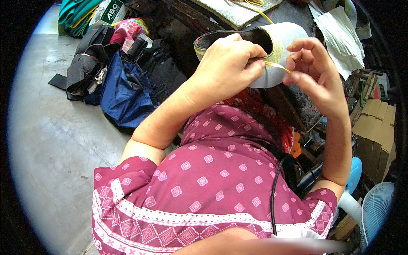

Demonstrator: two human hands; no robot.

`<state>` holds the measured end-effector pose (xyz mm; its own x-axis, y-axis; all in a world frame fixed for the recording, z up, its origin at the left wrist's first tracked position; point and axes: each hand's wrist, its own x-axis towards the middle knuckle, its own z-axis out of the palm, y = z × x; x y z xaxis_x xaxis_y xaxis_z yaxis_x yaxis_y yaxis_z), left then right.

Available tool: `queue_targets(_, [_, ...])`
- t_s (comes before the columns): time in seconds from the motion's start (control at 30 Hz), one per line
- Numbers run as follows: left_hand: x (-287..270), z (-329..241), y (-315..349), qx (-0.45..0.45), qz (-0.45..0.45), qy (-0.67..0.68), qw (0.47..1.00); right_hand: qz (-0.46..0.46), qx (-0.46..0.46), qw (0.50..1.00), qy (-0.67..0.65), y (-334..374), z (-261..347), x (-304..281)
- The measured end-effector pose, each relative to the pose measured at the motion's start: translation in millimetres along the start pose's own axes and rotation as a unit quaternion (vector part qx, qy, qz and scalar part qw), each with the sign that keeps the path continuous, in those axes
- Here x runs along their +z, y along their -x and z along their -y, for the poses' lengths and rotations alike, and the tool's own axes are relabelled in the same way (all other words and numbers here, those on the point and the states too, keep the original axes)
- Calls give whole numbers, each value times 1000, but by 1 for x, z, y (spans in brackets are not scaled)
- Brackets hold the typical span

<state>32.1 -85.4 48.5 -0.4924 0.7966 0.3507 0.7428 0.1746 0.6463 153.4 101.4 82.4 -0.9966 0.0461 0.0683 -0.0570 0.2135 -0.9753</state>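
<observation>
A white shoe upper point(289, 36) with a dark lining and pale yellow edging is held up in front of my chest, its rounded toe toward the right. My left hand point(227, 63) is closed on its near rim, thumb and forefinger pinched together at the opening. From that pinch a narrow yellow strip point(276, 65) runs across to my right hand point(316, 72), whose curled fingers and thumb grip its end beside the toe. Part of the shoe's near side is hidden behind my left hand.
Behind the shoe, a worn board point(238, 12) carries yellow cord. White sheets point(340, 38) hang at the upper right. Stacked tan boxes point(374, 127) and a fan point(378, 208) stand on the right. A blue bag point(127, 91) and dark fabric pieces point(87, 63) lie at left on the grey floor point(51, 161).
</observation>
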Motion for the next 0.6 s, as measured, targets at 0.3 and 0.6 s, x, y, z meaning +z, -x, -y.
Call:
queue_targets(0.3, [1,1,2,32,-4,19,999,14,74,993,93,-8,9,2])
queue_targets(0.6, [2,2,4,-14,-5,67,998,-30,-18,982,188,-19,-2,-11])
